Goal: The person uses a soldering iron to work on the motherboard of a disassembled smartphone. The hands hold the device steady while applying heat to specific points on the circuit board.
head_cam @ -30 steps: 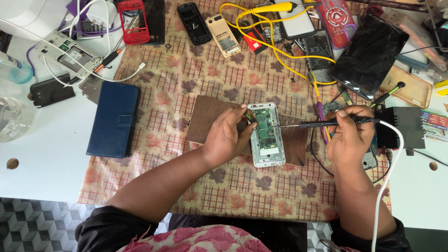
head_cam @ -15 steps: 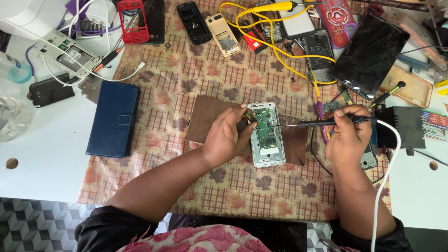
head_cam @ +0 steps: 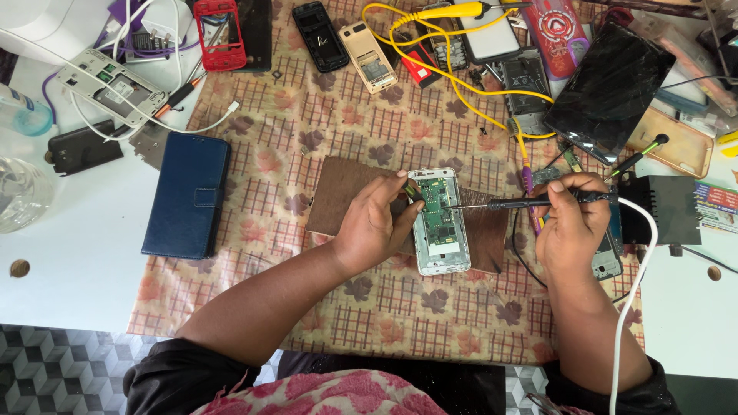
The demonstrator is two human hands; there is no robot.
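Note:
An opened white phone (head_cam: 440, 224) with its green circuit board showing lies on a brown board (head_cam: 342, 196) in the middle of the patterned cloth. My left hand (head_cam: 374, 224) grips the phone's left edge, thumb and fingers at its upper corner. My right hand (head_cam: 572, 221) holds a black soldering iron (head_cam: 530, 203) level, and its thin tip reaches left onto the circuit board. A white cable (head_cam: 636, 261) runs from the iron down past my right wrist.
A blue wallet case (head_cam: 187, 195) lies left on the cloth. Phone shells, a red phone frame (head_cam: 219, 34), yellow probe leads (head_cam: 461, 84), a dark tablet (head_cam: 609, 88) and a black box (head_cam: 659, 207) crowd the far and right sides. A clear bottle (head_cam: 19, 192) stands far left.
The iron's tip has shifted slightly on the board; both hands stay in almost the same place.

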